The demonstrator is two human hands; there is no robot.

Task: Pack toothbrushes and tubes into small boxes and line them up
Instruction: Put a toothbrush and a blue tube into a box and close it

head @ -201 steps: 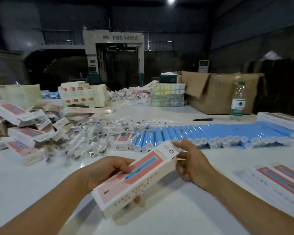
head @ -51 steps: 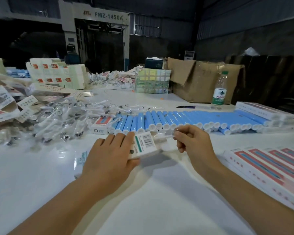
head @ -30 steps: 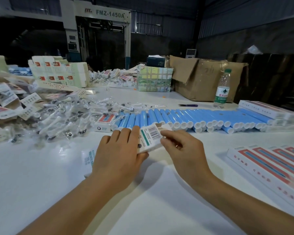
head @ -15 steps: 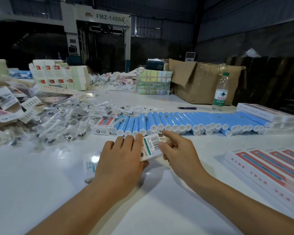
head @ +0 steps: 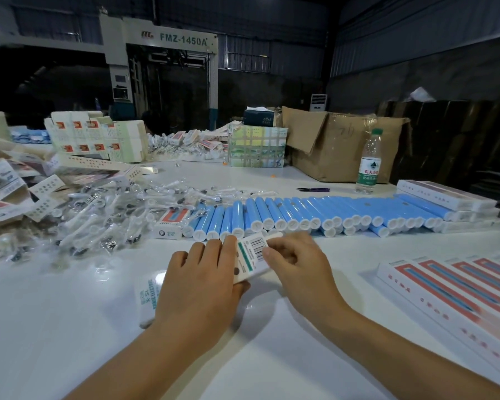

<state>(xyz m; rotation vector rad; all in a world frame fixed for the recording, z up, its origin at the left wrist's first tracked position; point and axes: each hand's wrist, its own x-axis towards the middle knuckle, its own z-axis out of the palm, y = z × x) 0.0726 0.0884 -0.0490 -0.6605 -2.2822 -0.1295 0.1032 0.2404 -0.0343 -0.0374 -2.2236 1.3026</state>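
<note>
Box: small white box (head: 250,256) is lying flat near the middle of the bench (head: 70,327), barcode face up, its far end pointing toward the blue row.
Left hand: left hand (head: 197,287) is lying palm down over the near length of the box, fingers straight and close together, pressing it to the bench — thumb tucked against the box's right side.
Right hand: right hand (head: 296,264) is working at the far end of the box, fingers curled, thumb and fingertips pinching the end by the barcode; whether the end flap is closed I cannot tell.
Tubes: blue tubes (head: 315,216) with white caps are lying side by side in one long row across the bench just beyond the hands, running toward the right edge.
Brush heads: bagged brush heads (head: 98,215) are sitting in a loose heap toward the left edge.
Small carton: red-and-white carton (head: 171,223) is lying between the heap and the row's left end.
Finished boxes: packed boxes (head: 456,293) are lying lined up side by side at the near right corner; stacked boxes (head: 445,194) are sitting at the right end of the blue row.
Far side: water bottle (head: 368,161) is standing upright — cardboard carton (head: 335,142) just behind it.
</note>
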